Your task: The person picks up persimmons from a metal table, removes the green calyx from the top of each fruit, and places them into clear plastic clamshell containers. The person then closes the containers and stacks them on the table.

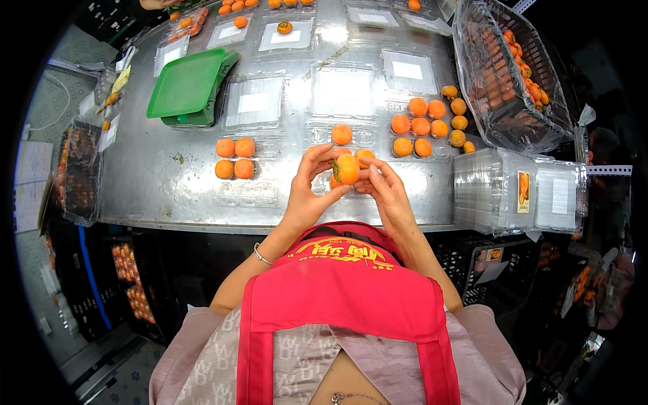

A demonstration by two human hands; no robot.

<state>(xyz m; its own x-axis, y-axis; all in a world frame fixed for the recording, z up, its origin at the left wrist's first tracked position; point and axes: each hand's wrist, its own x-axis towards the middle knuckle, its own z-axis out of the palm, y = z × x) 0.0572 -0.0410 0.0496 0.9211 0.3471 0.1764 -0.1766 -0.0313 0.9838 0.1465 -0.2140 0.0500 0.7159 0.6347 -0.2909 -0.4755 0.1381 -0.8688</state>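
An orange persimmon [347,169] with its green calyx turned to the left is held between the thumb and fingers of my left hand [311,187]. My right hand [386,190] is close on the right, its fingertips by that fruit and by another persimmon [364,158] behind them; whether it grips either one, I cannot tell. Beneath my hands lies a clear plastic clamshell [364,137] with several persimmons, partly hidden. To the left, another clamshell [248,195] bears persimmons [234,158] in its upper part. A third one on the right holds several persimmons [420,126].
A green scale [185,86] stands at the left on the metal table [147,177]. Loose persimmons [459,122] lie beside a plastic-lined crate [547,66] at the right. Stacked clear clamshells [486,192] stand at the right front edge. More boxes with persimmons line the far side.
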